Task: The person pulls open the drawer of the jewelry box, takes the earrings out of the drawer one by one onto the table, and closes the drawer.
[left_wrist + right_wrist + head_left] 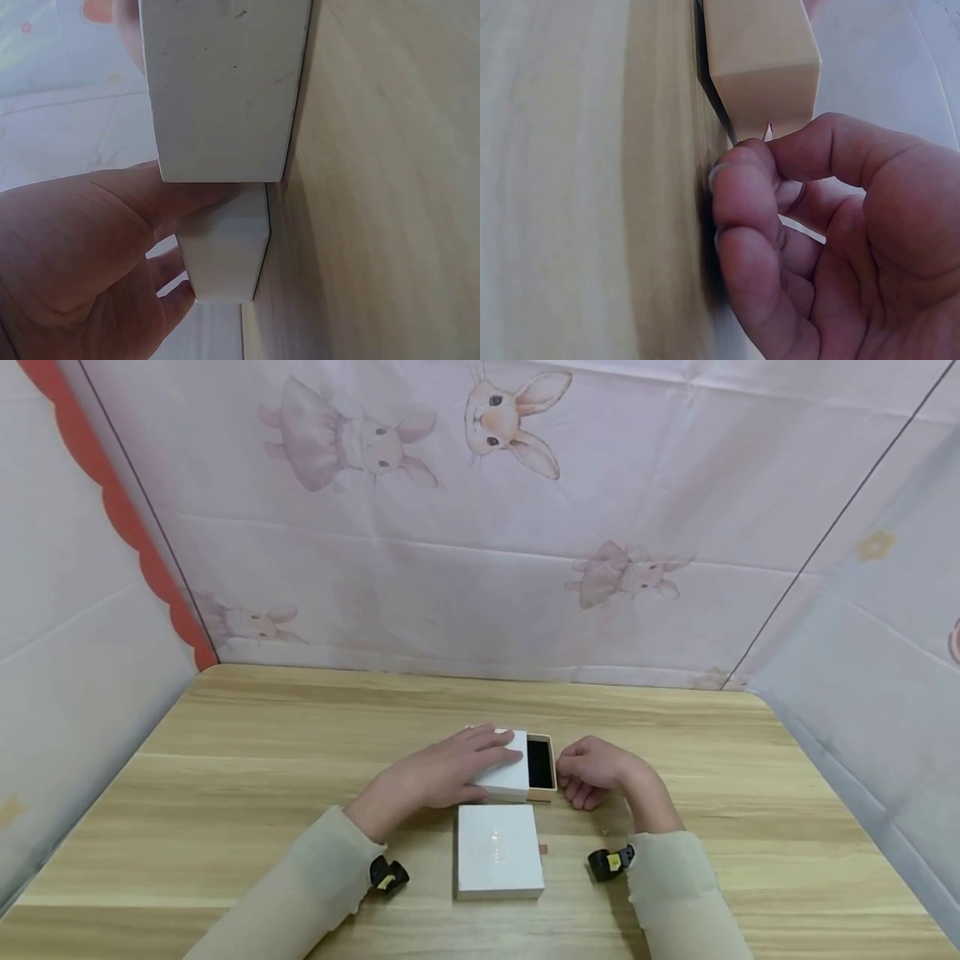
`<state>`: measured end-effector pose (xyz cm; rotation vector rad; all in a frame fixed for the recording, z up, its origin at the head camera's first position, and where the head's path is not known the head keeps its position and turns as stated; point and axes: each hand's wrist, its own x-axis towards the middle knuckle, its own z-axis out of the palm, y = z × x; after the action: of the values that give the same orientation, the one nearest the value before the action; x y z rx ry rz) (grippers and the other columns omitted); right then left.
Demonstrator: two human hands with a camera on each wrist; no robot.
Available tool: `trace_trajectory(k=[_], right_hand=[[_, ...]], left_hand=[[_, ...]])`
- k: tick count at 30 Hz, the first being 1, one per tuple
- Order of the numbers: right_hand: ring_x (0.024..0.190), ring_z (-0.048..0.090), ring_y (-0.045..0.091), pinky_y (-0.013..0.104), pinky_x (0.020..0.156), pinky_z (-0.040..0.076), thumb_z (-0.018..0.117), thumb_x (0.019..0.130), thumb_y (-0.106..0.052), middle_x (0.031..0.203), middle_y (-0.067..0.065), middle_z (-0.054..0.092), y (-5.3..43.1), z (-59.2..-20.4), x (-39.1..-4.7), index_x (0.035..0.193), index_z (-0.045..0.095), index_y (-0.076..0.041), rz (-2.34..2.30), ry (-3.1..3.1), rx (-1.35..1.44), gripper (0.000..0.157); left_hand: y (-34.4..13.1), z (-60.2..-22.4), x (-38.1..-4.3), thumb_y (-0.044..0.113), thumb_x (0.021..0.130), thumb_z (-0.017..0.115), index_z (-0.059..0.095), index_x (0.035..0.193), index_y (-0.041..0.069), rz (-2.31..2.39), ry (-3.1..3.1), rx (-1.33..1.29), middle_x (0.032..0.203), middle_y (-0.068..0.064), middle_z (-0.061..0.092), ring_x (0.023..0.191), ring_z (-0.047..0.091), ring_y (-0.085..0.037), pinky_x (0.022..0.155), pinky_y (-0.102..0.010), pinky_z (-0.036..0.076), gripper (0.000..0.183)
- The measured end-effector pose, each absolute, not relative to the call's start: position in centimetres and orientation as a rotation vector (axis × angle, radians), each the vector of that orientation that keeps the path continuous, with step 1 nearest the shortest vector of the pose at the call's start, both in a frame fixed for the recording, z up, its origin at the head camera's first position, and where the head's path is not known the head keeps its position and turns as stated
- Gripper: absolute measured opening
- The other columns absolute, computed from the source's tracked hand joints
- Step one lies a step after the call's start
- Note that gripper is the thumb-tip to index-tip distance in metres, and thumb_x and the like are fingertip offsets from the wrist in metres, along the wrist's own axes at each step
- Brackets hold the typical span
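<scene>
A white box sleeve [506,779] lies toward the back of the table, its drawer [542,794] partly slid out on the right and showing a black interior. My left hand [457,768] holds the sleeve, fingers spread over its top and thumb along the near side. Beside the drawer's right end, my right hand [592,772] has curled fingers. In the right wrist view, its thumb and forefinger pinch a small ribbon tab [769,133] at the drawer's tan end [765,45]. A second white box [499,852] with faint gold lettering lies closed just in front.
The near box has a small reddish-brown ribbon tab [543,850] at its right side. Both boxes sit on a wooden table [300,710]. Fabric with rabbit pictures [450,585] hangs behind the table, and pale cloth panels stand at both sides.
</scene>
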<state>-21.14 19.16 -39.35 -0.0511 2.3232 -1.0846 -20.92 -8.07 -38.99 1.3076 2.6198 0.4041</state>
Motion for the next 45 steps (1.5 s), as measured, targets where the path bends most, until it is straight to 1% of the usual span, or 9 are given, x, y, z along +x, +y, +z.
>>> trace_trajectory(k=[10,26,45], right_hand=[[0.054,0.061,0.015,0.03,0.052,0.056,0.049,0.091,-0.014,0.066,0.007,0.063,19.28,-39.55,-21.2,0.077,0.064,-0.002,-1.094,2.326,-0.025,0.023],[0.054,0.061,0.015,0.029,0.052,0.056,0.05,0.091,-0.014,0.066,0.007,0.063,19.47,-39.51,-21.35,0.077,0.063,-0.003,-1.096,2.315,-0.025,0.023],[0.054,0.06,0.015,0.029,0.051,0.056,0.05,0.091,-0.015,0.065,0.006,0.062,19.5,-39.5,-21.28,0.078,0.063,-0.002,-1.093,2.311,-0.026,0.023]], left_hand=[[-8.03,-38.99,-21.01,0.024,0.096,0.067,0.038,0.155,0.024,0.401,2.621,1.305,0.166,-0.001,0.022,0.154,0.016,-0.027,0.123,-0.045,0.021,0.065],[-8.09,-38.97,-21.1,0.025,0.097,0.067,0.038,0.155,0.025,0.397,2.613,1.287,0.166,0.0,0.021,0.154,0.014,-0.026,0.123,-0.045,0.021,0.065],[-8.11,-39.08,-21.08,0.025,0.097,0.066,0.039,0.154,0.024,0.396,2.614,1.295,0.166,-0.001,0.022,0.154,0.014,-0.025,0.124,-0.045,0.02,0.064]])
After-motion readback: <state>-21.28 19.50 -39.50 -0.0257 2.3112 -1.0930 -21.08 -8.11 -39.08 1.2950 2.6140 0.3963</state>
